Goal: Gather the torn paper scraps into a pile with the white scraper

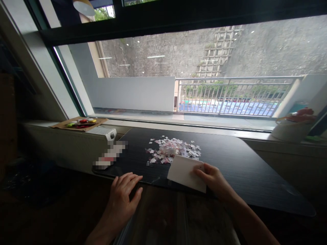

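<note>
My right hand (209,176) pinches a white sheet of paper (184,170) by its right edge, thumb on top. The sheet is tilted over the front part of the dark tabletop (224,153). Just behind it lies a loose heap of small torn paper scraps (173,147), mostly white with some pinkish bits. At the table's front edge, my left hand (125,192) hovers or rests palm down, fingers stretched and thumb apart, holding nothing. Whether its fingertips touch the table I cannot tell.
A blurred-out white and red item (111,156) lies at the table's left end. Beyond it are a white device with a knob (110,134) and a brown board (57,125) bearing colourful things. A white container (290,127) stands on the right sill below the window.
</note>
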A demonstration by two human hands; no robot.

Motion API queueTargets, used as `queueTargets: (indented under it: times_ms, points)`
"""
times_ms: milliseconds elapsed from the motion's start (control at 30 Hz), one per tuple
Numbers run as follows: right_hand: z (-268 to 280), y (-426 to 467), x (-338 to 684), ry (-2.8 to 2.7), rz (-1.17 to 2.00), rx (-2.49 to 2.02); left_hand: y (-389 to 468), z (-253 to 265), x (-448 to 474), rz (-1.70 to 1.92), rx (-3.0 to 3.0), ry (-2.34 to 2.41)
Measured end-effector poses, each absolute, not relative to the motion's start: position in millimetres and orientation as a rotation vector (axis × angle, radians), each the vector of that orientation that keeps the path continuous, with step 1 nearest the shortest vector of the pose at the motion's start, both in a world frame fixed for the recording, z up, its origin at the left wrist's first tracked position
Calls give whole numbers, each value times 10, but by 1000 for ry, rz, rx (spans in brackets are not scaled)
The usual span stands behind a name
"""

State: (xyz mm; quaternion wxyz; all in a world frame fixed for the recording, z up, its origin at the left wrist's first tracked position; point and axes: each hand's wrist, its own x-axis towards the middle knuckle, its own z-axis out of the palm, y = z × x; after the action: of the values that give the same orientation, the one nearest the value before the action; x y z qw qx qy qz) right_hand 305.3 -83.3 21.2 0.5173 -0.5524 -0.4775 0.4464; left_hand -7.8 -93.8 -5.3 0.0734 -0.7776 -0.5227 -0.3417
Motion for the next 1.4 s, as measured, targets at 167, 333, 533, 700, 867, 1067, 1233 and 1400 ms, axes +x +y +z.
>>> queueTargets:
  times_ms: [167,333,533,700,867,1067,1233,1400]
  points:
    - [263,-906,2908,-1162,1148,-1317,-932,-70,-82,-1040,-2323,-1573]
    - [375,-1074,2878,-1305,1060,-1321,-958,-18,-87,-1030,-2334,-1578]
    - [448,-1033,3224,-1279,573,-1537,-969,-19,-66,-1034,-2325,-1552]
    - [421,-865,3250,-1284,524,-1550,-951,-45,-71,-1044,-2310,-1490]
    - [417,-860,3220,-1307,620,-1507,-937,-36,-114,-1033,-2293,-1477]
    - [475,-931,3256,-1300,569,-1506,-937,-41,-109,-1023,-2283,-1440]
    - [390,-1021,3092,-1331,676,-1482,-950,-39,-102,-1018,-2286,-1427]
    - [351,-1029,3139,-1263,754,-1442,-957,-42,-119,-1014,-2285,-1457]
